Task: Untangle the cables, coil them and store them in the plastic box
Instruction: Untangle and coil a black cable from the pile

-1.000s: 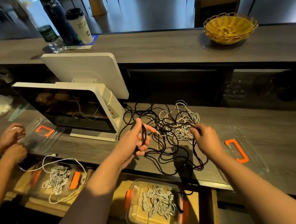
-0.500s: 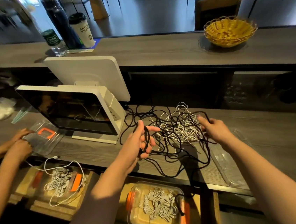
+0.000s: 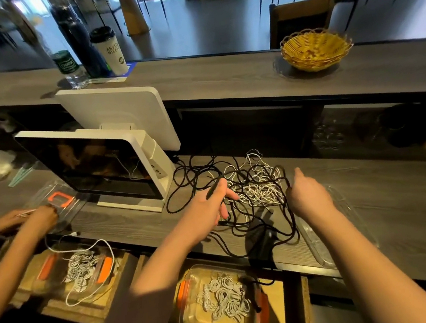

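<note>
Plastic box [image 3: 189,319]: below counter edge, holds coiled white cables. Left hand [image 3: 206,209]: grasps black cable [image 3: 239,223]. Right hand [image 3: 307,196]: pinches another black strand. Tangle [image 3: 256,183]: on counter; light, limp, likely snagging; best held near a free end.

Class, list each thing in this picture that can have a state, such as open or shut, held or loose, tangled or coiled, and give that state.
Black cable: tangled, gripped by both hands.
White cables on the counter: tangled, loose.
Left hand: holding a black strand.
Right hand: pinching a black strand.
Plastic box: open, coiled white cables inside.
Lid: off, on the counter.
Screen: dark.
Coffee cup: lidded.
</note>
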`<state>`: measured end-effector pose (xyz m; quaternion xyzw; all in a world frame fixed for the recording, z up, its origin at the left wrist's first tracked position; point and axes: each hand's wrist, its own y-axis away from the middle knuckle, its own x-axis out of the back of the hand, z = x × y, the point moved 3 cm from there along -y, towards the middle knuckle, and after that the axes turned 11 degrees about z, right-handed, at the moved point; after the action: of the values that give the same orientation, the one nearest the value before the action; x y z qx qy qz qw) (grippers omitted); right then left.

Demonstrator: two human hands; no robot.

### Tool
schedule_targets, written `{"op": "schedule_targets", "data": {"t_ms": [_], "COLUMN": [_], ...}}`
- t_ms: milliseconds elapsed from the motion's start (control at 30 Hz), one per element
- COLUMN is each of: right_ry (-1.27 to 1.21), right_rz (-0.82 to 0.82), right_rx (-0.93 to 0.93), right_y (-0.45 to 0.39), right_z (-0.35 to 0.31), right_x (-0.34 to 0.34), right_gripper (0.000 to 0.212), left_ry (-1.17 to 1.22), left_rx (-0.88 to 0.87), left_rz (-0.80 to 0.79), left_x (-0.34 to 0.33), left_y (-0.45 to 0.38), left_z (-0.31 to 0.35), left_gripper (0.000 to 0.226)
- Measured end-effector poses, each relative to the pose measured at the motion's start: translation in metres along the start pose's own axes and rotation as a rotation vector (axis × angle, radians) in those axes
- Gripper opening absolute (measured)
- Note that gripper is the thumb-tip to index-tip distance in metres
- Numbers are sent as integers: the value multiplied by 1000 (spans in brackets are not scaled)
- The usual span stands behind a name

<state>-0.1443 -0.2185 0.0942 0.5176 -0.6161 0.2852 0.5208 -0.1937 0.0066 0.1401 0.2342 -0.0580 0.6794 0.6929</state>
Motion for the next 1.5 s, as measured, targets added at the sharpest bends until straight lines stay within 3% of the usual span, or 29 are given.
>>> {"op": "schedule_targets", "data": {"t_ms": [133, 167, 233, 333, 633, 867, 1000, 1100, 1200, 1300, 1400, 1500], "right_ry": [-423, -538, -648, -681, -757, -687, -533, -401, -216, -99, -154, -301], "right_rz": [224, 229, 70, -135, 22, -99, -226, -284, -209, -97, -93, -85], "right_rx": [269, 359, 501, 519, 460, 586, 650, 684, 757, 821, 846, 871], "right_y": [31, 41, 60, 72, 86, 112, 127, 142, 159, 164, 167, 163], "right_z": [-22, -31, -47, -52, -35, -44, -46, -48, -51, -52, -54, -57], "right_x": [30, 37, 44, 40, 27, 14, 5, -4, -4, 3, 19, 38], "right_gripper": [50, 45, 32, 24, 31, 26, 21, 28, 48, 36, 26, 18], "left_ry": [-157, -179, -171, -49, 558, 1023, 1155, 1063, 773, 435, 210, 127], "left_rx": [-53, -58, -46, -11, -16, 65, 89, 69, -2, -58, -34, 6], "left_rz": [-37, -58, -89, -88, 10, 131, 284, 416, 556, 622, 554, 295], "left_x": [-7, -9, -13, -16, -19, -22, -14, -7, -3, 2, 3, -5], "left_y": [4, 6, 11, 18, 32, 42, 43, 41, 38, 38, 38, 43], "left_z": [6, 8, 11, 17, 15, 20, 11, 5, -4, -9, -16, -17], "left_gripper": [55, 56, 59, 55, 56, 60, 61, 61, 53, 45, 53, 63]}}
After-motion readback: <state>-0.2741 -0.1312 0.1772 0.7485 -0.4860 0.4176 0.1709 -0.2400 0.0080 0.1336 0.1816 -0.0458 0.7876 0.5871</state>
